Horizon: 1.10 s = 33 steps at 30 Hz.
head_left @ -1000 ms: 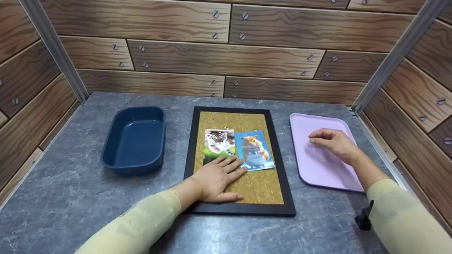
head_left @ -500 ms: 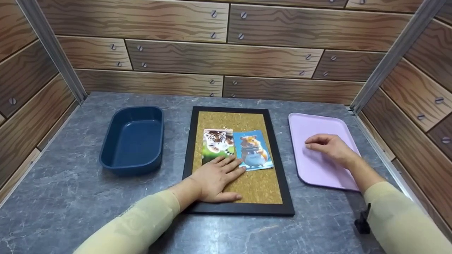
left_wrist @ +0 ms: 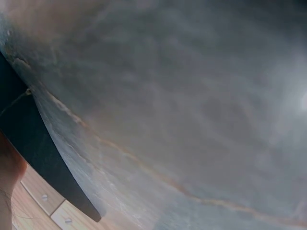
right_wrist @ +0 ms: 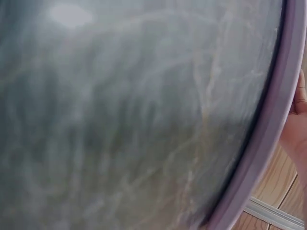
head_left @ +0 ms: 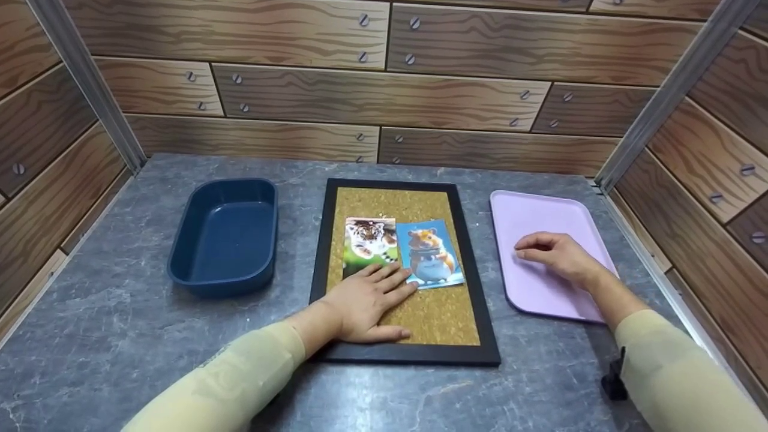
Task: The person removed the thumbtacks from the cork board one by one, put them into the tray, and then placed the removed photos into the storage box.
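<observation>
In the head view my left hand lies flat with spread fingers on a black-framed cork board. Its fingertips rest on the lower edge of a tiger picture card and reach the corner of a hamster picture card, which lies beside it. My right hand is over a lilac tray, thumb and forefinger brought close together. Whether anything tiny sits between those fingertips is too small to tell. The right wrist view catches only part of the right hand behind the tray's rim.
A deep dark-blue bin stands left of the board on the grey marbled table. Wood-patterned walls enclose the back and both sides. The left wrist view shows mostly blurred tabletop and the board's dark frame.
My right hand has shifted slightly left and down over the tray. The left hand has stayed flat on the board, and the cards have not moved.
</observation>
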### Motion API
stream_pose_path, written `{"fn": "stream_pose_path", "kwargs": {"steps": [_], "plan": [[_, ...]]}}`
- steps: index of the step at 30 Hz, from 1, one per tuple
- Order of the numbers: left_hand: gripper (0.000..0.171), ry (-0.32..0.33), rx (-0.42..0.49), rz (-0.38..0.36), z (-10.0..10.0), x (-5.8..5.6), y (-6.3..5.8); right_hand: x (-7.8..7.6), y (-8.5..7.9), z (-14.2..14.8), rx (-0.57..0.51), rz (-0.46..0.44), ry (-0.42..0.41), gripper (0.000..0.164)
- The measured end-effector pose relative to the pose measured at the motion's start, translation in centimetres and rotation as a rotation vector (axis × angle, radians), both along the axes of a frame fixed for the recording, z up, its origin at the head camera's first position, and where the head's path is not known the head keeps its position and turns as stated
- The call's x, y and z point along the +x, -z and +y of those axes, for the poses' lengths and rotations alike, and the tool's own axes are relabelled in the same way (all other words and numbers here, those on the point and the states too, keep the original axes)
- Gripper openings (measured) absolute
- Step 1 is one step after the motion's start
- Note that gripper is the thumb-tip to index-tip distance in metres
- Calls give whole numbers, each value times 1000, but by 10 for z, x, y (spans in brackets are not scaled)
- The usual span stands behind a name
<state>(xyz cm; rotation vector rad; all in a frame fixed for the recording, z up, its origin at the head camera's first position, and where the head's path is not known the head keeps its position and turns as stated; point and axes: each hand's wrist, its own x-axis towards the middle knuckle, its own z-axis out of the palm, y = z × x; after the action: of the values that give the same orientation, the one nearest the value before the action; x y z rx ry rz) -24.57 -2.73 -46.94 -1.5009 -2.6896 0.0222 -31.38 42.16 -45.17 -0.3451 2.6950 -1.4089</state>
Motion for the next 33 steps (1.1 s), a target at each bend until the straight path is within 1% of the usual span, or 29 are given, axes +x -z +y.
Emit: {"fn": "stream_pose_path", "kwargs": {"steps": [6,11,19,27,33], "plan": [[89,-1,4,-2,0,0,0,0,7,0,-34,29,-31,20],[88,2,2,3,0,1,0,1,9,-1,-47,26,-48,22],[89,1,-2,-6,0,1,1,1,9,-3,-3,48,-56,20],[89,-2,-6,-21,-1,1,0,3,8,-5,27,50,-64,20],[89,-3,-10,-16,0,0,1,2,9,-4,48,41,-64,20]]}}
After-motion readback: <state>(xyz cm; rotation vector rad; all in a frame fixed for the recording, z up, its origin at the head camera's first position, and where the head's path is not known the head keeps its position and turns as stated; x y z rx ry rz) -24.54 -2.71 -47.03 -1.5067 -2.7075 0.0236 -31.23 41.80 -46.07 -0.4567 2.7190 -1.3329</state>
